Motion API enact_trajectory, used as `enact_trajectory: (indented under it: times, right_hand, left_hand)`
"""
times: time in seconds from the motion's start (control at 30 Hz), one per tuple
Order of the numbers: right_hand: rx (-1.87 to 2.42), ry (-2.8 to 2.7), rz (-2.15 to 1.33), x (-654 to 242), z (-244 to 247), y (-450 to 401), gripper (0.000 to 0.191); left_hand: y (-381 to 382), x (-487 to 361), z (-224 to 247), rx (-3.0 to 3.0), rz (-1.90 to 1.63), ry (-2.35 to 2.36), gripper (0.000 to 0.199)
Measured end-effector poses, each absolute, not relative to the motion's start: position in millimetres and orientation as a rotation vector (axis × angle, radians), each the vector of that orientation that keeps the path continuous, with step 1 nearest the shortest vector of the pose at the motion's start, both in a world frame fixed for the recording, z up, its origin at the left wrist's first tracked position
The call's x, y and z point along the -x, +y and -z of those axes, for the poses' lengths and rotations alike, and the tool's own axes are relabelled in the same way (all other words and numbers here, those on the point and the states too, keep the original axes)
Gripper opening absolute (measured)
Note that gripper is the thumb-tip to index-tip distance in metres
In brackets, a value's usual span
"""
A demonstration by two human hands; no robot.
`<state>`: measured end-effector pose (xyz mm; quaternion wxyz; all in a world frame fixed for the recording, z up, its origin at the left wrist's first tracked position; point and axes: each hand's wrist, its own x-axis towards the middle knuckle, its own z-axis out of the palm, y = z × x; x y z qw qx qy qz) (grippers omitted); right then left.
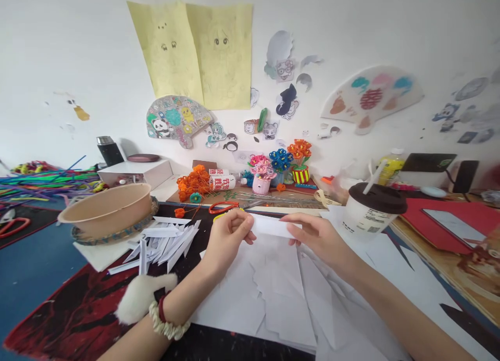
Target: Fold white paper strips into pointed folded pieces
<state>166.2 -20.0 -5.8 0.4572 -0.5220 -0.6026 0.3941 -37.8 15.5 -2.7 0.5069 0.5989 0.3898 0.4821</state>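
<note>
A small white paper strip (273,226) is stretched between my two hands, above a spread of white paper sheets (281,298). My left hand (233,231) pinches its left end, fingers curled. At the right end, my right hand (310,229) grips the strip between thumb and fingers. Several narrow folded paper strips (167,241) lie in a loose pile left of my left hand. Behind my left hand are orange-handled scissors (223,207), with something yellow partly hidden beside them.
A beige bowl (107,210) stands at the left, near a fluffy white item (138,298). A lidded cup with straw (371,207) stands at the right. Pipe-cleaner flowers (262,173) line the back, and a phone (453,226) rests on red paper.
</note>
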Motion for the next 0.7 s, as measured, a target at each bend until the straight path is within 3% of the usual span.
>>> enact_trajectory:
  times: [0.17,0.33,0.47,0.7]
  right_hand:
    - [1.323,-1.478,-0.942,-170.5,6.0,-20.1,0.033]
    - [1.28,-1.562,-0.939,-167.4,10.8,-21.5,0.032]
    - [1.249,-1.687,-0.898,-159.5,13.6,-26.3,0.026]
    - [1.185,-1.703,-0.926,-152.2,11.7,-29.5,0.025]
  left_hand:
    - [13.3,41.5,9.1,-1.904,-1.07,1.15,0.017]
    - [6.8,39.0,11.8,-2.579,-1.241,1.149,0.035]
    - [-1.4,34.3,11.1,-2.589,-1.201,1.01,0.003]
    - [-8.7,31.5,9.2,-2.532,-1.202,0.947,0.012]
